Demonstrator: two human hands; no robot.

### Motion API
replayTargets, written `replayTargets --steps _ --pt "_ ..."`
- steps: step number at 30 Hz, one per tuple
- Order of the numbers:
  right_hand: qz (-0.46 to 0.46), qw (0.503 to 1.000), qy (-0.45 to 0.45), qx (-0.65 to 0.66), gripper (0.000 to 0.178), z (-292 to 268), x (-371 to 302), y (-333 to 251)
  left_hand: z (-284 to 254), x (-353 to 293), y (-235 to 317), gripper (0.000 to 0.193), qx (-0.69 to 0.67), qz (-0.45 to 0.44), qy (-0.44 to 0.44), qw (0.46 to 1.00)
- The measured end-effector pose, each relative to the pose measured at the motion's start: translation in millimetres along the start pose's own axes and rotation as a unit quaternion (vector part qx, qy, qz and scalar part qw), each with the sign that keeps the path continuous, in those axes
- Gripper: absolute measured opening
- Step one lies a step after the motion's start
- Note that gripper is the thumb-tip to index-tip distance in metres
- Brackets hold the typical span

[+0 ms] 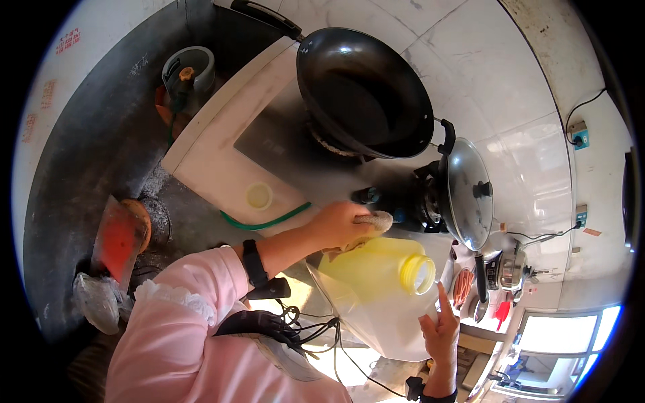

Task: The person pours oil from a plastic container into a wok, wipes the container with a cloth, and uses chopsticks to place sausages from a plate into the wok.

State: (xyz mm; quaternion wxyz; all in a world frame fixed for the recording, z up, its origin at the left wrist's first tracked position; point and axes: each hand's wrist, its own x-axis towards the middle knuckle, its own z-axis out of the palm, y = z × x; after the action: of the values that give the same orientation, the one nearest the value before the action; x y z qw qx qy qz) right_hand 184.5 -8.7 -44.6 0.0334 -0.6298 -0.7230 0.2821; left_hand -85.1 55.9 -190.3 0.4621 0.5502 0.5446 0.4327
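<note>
The left hand (339, 225) we find closed around a beige cloth (373, 221), pressing it against the upper side of a large clear plastic jug (376, 295) holding yellow liquid. The right hand (440, 329) is open, forefinger raised, its fingertips just beside the jug's lower flank near the neck; we cannot tell whether they touch it. The jug lies tilted at the near edge of the counter (215, 161), its yellow-rimmed mouth (418, 274) uncapped and facing right.

By size, we note next a black wok (363, 84) seated on the stove burner beyond the left hand. To its right a pot with a steel lid (468, 191) sits on a second burner. A green hose (269, 221) runs along the counter's edge, left of the left hand. Smallest, a yellow cap (259, 196) rests on the counter, well apart from the jug.
</note>
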Motion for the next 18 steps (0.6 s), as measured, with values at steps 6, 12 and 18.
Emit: replayTargets --steps 6,12,18 --pt "-0.045 0.999 0.018 0.006 0.064 3.8 3.4 -1.6 -6.2 15.6 37.0 0.027 -0.027 0.160 -0.077 0.984" --pt "-0.063 0.998 0.026 0.007 0.063 4.3 1.4 -3.0 -15.0 24.7 75.7 0.025 0.006 0.239 -0.207 0.949" --pt "-0.082 0.997 0.010 -0.005 0.065 -0.6 2.9 -2.2 -19.0 16.5 104.4 0.027 0.142 0.264 -0.245 0.922"
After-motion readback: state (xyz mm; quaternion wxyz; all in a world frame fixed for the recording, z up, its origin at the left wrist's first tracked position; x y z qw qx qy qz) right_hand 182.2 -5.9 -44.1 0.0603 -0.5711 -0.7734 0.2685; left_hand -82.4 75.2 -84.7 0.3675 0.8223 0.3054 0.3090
